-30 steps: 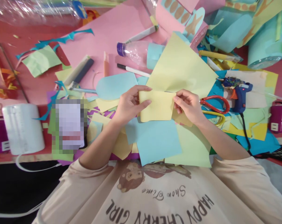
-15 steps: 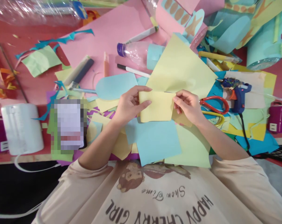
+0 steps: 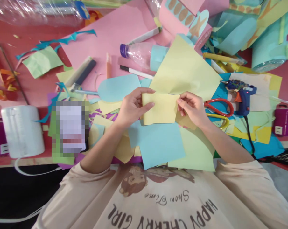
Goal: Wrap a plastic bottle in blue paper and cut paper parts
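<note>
Between my two hands is a piece of yellow paper (image 3: 161, 108), bent over at its left side like a fold. My left hand (image 3: 134, 106) grips its left end, thumb on the near face and fingers at the upper edge. At the upper right corner, my right hand (image 3: 191, 107) pinches the paper between thumb and forefinger. Below it lies a light blue paper sheet (image 3: 161, 144), over a pale green sheet (image 3: 197, 151). Behind it is a larger pale yellow-green sheet (image 3: 186, 70). Scissors with a red and a yellow handle (image 3: 220, 106) lie just right of my right hand.
A blue glue gun (image 3: 244, 100) with a black cord lies at the right. Beyond my hands are a plastic bottle (image 3: 139, 54) with a purple cap and several pens. At the left are a blurred-out phone (image 3: 71, 127) and a white box-shaped device (image 3: 23, 132). Paper scraps cover much of the table.
</note>
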`<action>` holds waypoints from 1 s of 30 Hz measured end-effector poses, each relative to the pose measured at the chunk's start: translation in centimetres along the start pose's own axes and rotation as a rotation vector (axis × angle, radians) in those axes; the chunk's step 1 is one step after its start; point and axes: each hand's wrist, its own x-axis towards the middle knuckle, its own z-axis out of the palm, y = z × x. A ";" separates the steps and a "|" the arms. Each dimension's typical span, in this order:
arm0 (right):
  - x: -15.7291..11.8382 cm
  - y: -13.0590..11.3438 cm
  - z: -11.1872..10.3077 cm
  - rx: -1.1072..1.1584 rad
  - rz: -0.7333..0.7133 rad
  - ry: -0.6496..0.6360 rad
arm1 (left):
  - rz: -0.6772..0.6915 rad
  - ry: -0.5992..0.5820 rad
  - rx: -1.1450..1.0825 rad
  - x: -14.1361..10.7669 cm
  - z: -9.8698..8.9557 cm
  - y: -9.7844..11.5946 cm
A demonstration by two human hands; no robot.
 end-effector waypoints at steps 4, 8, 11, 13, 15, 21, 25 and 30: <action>0.0 -0.2 -0.1 -0.011 -0.012 0.010 | 0.015 -0.005 -0.020 0.0 -0.1 0.1; 0.2 -0.5 -0.4 -0.048 -0.045 0.063 | 0.021 0.022 -0.051 0.1 -0.3 0.2; 0.3 -0.8 -0.7 -0.081 -0.064 0.095 | 0.037 0.065 -0.023 0.2 -0.5 0.3; 0.4 -0.8 -0.8 -0.096 -0.072 0.106 | 0.051 0.089 -0.003 0.3 -0.5 0.3; 0.5 -0.8 -0.9 -0.103 -0.076 0.115 | 0.059 0.111 0.005 0.3 -0.4 0.2; 0.7 -0.6 -1.0 -0.084 -0.063 0.120 | 0.068 0.170 0.029 0.3 0.0 0.0; 0.8 -0.7 -1.0 -0.053 -0.061 0.126 | 0.110 0.170 0.006 0.3 0.1 -0.3; 0.9 -0.7 -1.1 -0.031 -0.072 0.139 | 0.223 0.117 -0.028 0.3 0.1 -0.7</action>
